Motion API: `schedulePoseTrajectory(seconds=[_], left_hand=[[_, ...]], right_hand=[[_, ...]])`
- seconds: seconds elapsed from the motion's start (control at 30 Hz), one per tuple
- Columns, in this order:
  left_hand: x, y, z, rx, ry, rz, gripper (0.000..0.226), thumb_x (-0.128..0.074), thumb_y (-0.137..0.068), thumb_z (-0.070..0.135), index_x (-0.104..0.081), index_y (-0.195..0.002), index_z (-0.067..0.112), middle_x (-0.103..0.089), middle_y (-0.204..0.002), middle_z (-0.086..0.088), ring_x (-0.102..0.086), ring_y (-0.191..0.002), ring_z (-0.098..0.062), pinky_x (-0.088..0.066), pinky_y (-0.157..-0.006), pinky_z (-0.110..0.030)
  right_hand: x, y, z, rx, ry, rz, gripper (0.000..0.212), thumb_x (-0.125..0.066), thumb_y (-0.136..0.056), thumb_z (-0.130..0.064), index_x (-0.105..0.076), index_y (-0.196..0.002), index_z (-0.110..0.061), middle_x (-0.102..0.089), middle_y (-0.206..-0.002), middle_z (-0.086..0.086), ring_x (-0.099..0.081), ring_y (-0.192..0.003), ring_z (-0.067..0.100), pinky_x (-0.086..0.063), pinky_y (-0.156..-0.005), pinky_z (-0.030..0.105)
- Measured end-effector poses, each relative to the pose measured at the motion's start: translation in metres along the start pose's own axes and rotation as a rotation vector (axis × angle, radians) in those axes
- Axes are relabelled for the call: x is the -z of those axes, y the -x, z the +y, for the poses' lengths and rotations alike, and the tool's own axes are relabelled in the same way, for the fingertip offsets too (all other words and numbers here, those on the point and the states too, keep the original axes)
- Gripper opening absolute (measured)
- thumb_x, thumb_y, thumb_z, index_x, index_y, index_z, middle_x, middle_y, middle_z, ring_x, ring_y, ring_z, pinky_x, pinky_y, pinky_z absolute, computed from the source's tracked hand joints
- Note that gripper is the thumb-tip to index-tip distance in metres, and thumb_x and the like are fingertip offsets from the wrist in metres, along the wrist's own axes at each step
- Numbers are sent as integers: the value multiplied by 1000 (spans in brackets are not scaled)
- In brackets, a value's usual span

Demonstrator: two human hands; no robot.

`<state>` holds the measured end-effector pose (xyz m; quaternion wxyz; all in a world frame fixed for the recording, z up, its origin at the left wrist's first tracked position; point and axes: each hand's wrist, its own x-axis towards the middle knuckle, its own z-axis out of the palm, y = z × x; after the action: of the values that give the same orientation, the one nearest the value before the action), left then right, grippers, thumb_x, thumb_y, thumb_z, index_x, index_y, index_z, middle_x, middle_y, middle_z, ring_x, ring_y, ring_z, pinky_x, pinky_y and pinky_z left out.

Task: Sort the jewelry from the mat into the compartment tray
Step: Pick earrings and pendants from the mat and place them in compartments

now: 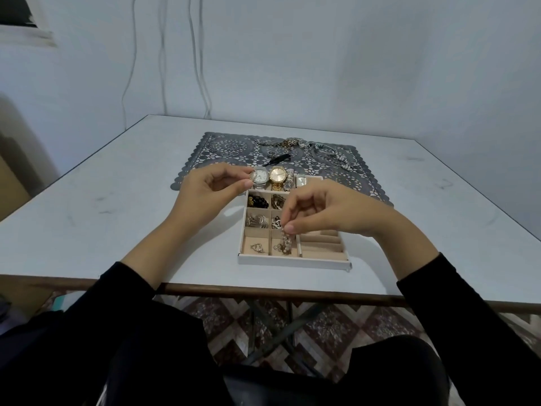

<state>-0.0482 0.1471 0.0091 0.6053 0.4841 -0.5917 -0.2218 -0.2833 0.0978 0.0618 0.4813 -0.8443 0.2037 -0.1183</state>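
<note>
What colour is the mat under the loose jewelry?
The mat is dark grey, lacy cut-out; head view.

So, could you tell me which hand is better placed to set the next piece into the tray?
The right hand: it pinches a beaded bracelet dangling into the front middle compartment of the tray. The left hand pinches a small ring back by the watches.

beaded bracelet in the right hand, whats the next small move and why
Probably lower the right hand slightly and open its grip: the beaded bracelet it pinches already dangles into the front middle compartment of the compartment tray.
</note>
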Motion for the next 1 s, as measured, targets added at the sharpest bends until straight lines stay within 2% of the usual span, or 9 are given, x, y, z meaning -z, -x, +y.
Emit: schedulePoseTrajectory(seconds=[0.23, 0.6, 0.87, 1.0], left_hand=[[-2, 1, 1, -13, -15, -24, 11, -73, -82, 2, -71, -90, 10, -72, -105, 0, -72, -96, -13, -56, -86, -25], [-2, 1, 1, -8, -45, -35, 10, -73, -83, 4, -71, -93, 7, -72, -106, -2, -72, -94, -13, -56, -84, -23], [-2, 3, 2, -16, -64, -55, 9, -72, -84, 3, -71, -92, 8, -72, -105, -1, -72, -96, -12, -55, -85, -22], [-1, 5, 4, -11, -59, -53, 10, -73, -84, 4, -72, -88, 13, -73, -106, -1, -72, -97, -13, -56, -87, -26]], right_hand=[[-4, -6, -4, -54, 148, -85, 14, -72, -82, -6, -69, -95, -4, -73, -89, 10, -70, -84, 30, -57, -84, 36], [-9, -10, -14, -84, 439, -107, 10, -71, -83, -7, -72, -90, -13, -73, -80, -4, -70, -76, 8, -57, -82, 34], [-16, -11, -18, -106, 577, -73, 15, -70, -83, -9, -76, -90, -21, -71, -79, -17, -66, -75, -5, -55, -78, 23], [-12, -5, -17, -113, 540, -41, 16, -70, -84, -11, -76, -96, -21, -74, -83, -12, -68, -78, -4, -56, -81, 24]])
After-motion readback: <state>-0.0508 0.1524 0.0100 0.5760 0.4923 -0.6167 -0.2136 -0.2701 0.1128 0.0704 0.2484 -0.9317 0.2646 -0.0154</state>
